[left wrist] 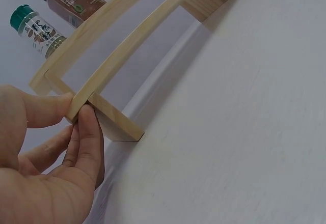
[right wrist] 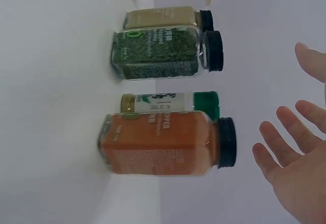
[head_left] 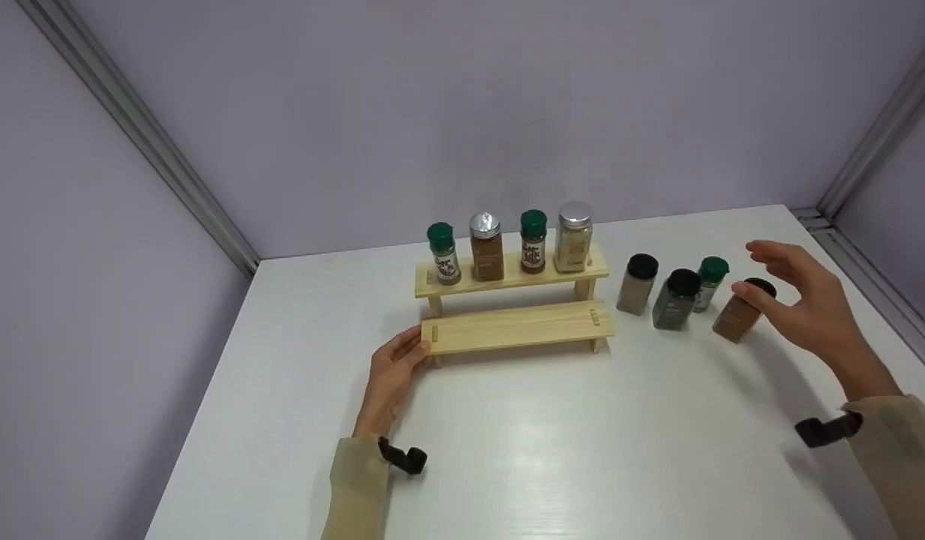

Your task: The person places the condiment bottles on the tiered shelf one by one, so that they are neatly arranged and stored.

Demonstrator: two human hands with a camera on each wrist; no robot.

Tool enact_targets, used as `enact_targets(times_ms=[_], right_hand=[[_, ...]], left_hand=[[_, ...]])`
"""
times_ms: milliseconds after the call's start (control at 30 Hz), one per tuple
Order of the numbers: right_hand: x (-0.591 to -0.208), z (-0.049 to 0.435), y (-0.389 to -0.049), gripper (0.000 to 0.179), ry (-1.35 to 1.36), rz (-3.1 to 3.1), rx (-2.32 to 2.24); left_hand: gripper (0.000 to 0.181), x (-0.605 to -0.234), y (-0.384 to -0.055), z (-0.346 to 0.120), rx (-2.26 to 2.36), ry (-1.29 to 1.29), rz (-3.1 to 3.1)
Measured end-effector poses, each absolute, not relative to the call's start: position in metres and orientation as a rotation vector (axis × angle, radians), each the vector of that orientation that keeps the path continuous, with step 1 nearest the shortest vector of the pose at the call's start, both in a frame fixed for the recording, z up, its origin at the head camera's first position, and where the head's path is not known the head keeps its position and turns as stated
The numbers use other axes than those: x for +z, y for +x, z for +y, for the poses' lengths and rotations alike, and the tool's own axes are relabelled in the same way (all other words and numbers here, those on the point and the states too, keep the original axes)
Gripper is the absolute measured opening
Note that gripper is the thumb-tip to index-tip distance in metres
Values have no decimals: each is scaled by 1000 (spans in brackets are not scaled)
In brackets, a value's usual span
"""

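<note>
My left hand (head_left: 391,375) pinches the left end of a two-step wooden rack (head_left: 518,328) at its lower board. In the left wrist view, the thumb lies on top of that board and fingers are beneath it. My right hand (head_left: 807,307) is held with fingers spread near a black-capped jar of orange-brown pepper (right wrist: 158,145); the right wrist view shows it apart from the jar's cap. Beside that jar stand a small green-capped bottle (head_left: 706,294), a black-capped jar of dark green herbs (head_left: 674,306) and a black-capped pale spice jar (head_left: 636,289).
The rack's upper board bears a green-capped bottle (head_left: 447,268), a silver-capped brown spice jar (head_left: 488,259), another green-capped bottle (head_left: 533,253) and a silver-capped pale jar (head_left: 573,249). A pale wall (head_left: 507,112) rises behind the white table (head_left: 507,435).
</note>
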State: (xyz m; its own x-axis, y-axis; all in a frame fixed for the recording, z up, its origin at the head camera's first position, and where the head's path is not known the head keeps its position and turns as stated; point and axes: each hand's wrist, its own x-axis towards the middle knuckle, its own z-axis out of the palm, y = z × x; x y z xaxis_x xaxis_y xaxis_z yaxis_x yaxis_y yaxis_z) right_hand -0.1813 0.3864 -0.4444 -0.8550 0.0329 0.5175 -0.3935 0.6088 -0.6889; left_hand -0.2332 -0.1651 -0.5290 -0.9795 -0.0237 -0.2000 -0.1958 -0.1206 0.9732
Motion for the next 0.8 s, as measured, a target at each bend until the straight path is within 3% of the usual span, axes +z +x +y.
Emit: enact_targets(times_ms=[367, 800], right_hand=[[-491, 402, -184, 63, 22, -2398, 1224], [-510, 406, -177, 59, -88, -2386, 1326]], left_hand=[[46, -529, -235, -167, 2247, -265, 2018], [46, -530, -233, -168, 2260, -246, 1999]])
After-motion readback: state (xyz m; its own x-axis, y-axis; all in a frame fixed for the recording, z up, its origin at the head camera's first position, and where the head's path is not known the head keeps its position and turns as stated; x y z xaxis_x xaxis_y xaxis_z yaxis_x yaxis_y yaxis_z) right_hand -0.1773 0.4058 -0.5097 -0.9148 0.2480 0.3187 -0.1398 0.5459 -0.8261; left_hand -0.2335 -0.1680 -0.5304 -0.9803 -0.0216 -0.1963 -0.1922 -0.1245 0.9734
